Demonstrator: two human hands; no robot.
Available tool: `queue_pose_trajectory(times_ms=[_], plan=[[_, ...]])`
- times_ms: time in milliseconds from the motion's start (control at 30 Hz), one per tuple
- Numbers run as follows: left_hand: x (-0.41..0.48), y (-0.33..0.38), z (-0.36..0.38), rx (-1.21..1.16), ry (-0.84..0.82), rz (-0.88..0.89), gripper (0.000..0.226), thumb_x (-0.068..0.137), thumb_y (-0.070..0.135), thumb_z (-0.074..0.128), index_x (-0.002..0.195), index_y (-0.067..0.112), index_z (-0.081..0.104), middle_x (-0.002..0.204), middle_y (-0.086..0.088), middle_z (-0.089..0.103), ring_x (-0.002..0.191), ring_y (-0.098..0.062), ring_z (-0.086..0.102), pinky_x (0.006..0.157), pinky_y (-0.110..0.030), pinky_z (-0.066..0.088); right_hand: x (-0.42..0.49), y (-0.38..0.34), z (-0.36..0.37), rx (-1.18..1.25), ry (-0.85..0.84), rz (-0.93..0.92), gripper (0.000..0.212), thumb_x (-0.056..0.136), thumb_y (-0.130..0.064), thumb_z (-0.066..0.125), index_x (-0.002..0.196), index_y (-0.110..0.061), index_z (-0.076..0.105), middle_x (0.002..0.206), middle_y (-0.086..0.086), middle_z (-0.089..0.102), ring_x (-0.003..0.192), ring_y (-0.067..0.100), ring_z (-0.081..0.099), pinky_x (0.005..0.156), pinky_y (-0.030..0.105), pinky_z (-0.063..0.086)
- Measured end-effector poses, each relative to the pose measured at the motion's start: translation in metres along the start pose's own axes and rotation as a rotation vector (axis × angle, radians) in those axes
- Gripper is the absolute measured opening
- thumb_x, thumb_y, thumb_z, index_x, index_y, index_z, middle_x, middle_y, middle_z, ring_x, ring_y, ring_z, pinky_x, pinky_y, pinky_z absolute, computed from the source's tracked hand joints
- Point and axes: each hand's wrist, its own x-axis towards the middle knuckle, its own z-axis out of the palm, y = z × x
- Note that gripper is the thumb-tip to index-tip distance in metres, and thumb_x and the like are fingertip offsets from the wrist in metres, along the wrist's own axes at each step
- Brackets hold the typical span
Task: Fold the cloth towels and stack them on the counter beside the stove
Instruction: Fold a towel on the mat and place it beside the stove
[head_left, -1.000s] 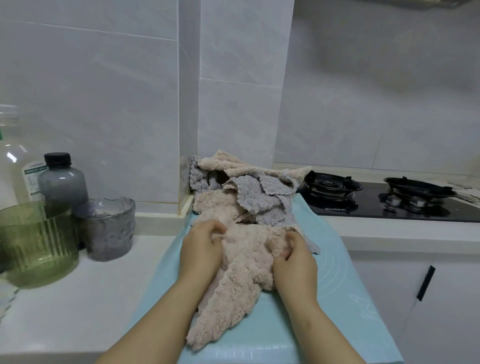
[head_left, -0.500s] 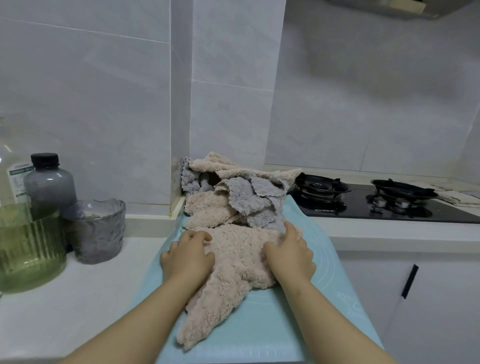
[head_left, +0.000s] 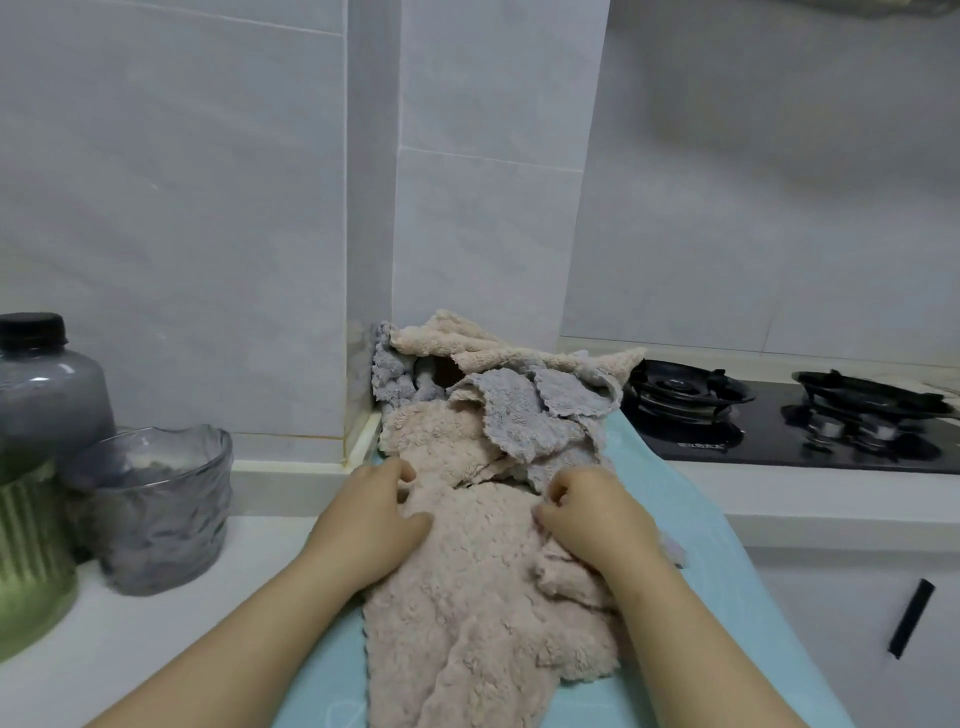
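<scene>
A fluffy beige towel (head_left: 478, 597) lies crumpled on a light blue mat (head_left: 691, 561) on the counter. My left hand (head_left: 371, 519) holds its left edge with curled fingers and the thumb lying on the cloth. My right hand (head_left: 592, 514) pinches the towel's upper right edge. Behind them a heap of towels is piled in the wall corner: a grey towel (head_left: 519, 415) lies over more beige towels (head_left: 441, 436).
A black gas stove (head_left: 800, 415) sits to the right of the mat. On the left counter stand a grey glass bowl (head_left: 156, 509), a green ribbed bowl (head_left: 26, 561) and a dark-capped bottle (head_left: 47, 384). White cabinet with a black handle (head_left: 909, 618) lower right.
Both hands have stayed on the beige towel, their fingers curling round its upper edges. The towel is bunched more under my right hand. The camera has moved closer.
</scene>
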Motion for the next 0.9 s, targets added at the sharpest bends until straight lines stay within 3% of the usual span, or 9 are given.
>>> queue_pose_trajectory(times_ms=[67, 133, 200, 333, 467, 567, 633, 800, 900], plan=[[-0.001, 0.002, -0.004, 0.124, -0.05, -0.031, 0.044, 0.088, 0.046, 0.051, 0.126, 0.024, 0.041, 0.125, 0.0, 0.052, 0.11, -0.018, 0.052, 0.084, -0.027, 0.042, 0.004, 0.007, 0.004, -0.013, -0.053, 0.014, 0.019, 0.08, -0.038, 0.058, 0.089, -0.021, 0.058, 0.102, 0.002, 0.056, 0.097, 0.022, 0.056, 0.06, 0.026, 0.035], [-0.002, 0.005, -0.008, 0.175, -0.062, -0.068, 0.043, 0.09, 0.051, 0.045, 0.124, 0.025, 0.04, 0.118, -0.001, 0.056, 0.103, -0.021, 0.055, 0.081, -0.028, 0.043, 0.004, 0.011, 0.002, -0.003, -0.114, 0.033, 0.021, 0.079, -0.039, 0.059, 0.082, -0.019, 0.053, 0.087, -0.001, 0.056, 0.088, 0.021, 0.055, 0.058, 0.027, 0.034], [-0.002, 0.005, -0.013, 0.116, -0.067, -0.084, 0.036, 0.089, 0.044, 0.051, 0.12, 0.027, 0.041, 0.101, 0.002, 0.057, 0.088, -0.02, 0.055, 0.07, -0.026, 0.04, 0.001, 0.012, 0.002, 0.062, -0.157, 0.005, 0.021, 0.079, -0.032, 0.06, 0.072, -0.018, 0.046, 0.07, -0.002, 0.05, 0.076, 0.019, 0.051, 0.057, 0.028, 0.033], [-0.002, 0.004, -0.015, -0.207, -0.028, -0.029, 0.028, 0.081, 0.018, 0.065, 0.096, 0.033, 0.048, 0.081, 0.006, 0.054, 0.06, -0.011, 0.05, 0.056, -0.02, 0.038, -0.004, 0.01, -0.003, 0.293, -0.083, -0.08, 0.027, 0.074, -0.014, 0.065, 0.065, -0.022, 0.041, 0.07, -0.001, 0.047, 0.068, 0.016, 0.043, 0.06, 0.03, 0.031], [-0.002, 0.008, -0.014, -0.166, 0.188, 0.102, 0.029, 0.078, 0.005, 0.065, 0.07, 0.029, 0.05, 0.078, 0.012, 0.049, 0.063, -0.001, 0.043, 0.054, -0.008, 0.032, -0.016, 0.007, -0.013, 0.607, -0.204, -0.043, 0.035, 0.073, -0.006, 0.068, 0.074, -0.018, 0.034, 0.054, -0.002, 0.046, 0.047, 0.013, 0.034, 0.045, 0.025, 0.024], [0.0, 0.005, -0.012, -0.116, 0.228, 0.133, 0.034, 0.076, -0.004, 0.058, 0.064, 0.026, 0.052, 0.078, 0.013, 0.05, 0.07, 0.003, 0.042, 0.058, -0.004, 0.03, -0.023, 0.005, -0.023, 0.794, -0.348, 0.036, 0.031, 0.081, -0.025, 0.067, 0.076, -0.017, 0.036, 0.058, -0.002, 0.047, 0.043, 0.007, 0.034, 0.043, 0.02, 0.024], [0.001, 0.002, -0.011, -0.078, 0.225, 0.154, 0.035, 0.074, -0.01, 0.053, 0.062, 0.023, 0.052, 0.071, 0.01, 0.052, 0.068, 0.002, 0.043, 0.057, -0.005, 0.031, -0.023, 0.005, -0.026, 0.837, -0.322, 0.081, 0.028, 0.086, -0.029, 0.06, 0.07, -0.017, 0.041, 0.067, -0.001, 0.048, 0.046, 0.006, 0.037, 0.045, 0.019, 0.028], [0.003, 0.001, -0.01, -0.063, 0.324, 0.174, 0.037, 0.073, -0.012, 0.051, 0.06, 0.023, 0.054, 0.069, 0.014, 0.05, 0.067, 0.001, 0.044, 0.061, -0.004, 0.031, -0.02, 0.008, -0.026, 0.966, -0.187, 0.048, 0.031, 0.086, -0.003, 0.059, 0.067, -0.016, 0.038, 0.044, -0.007, 0.041, 0.028, 0.007, 0.026, 0.03, 0.017, 0.021], [0.005, 0.001, -0.012, -0.079, 0.387, 0.239, 0.031, 0.079, -0.01, 0.053, 0.074, 0.017, 0.068, 0.079, 0.013, 0.054, 0.081, -0.009, 0.052, 0.065, -0.011, 0.031, -0.019, 0.008, -0.025, 0.985, 0.076, -0.02, 0.031, 0.079, 0.007, 0.06, 0.066, -0.016, 0.043, 0.05, -0.005, 0.044, 0.039, 0.015, 0.037, 0.039, 0.019, 0.029]])
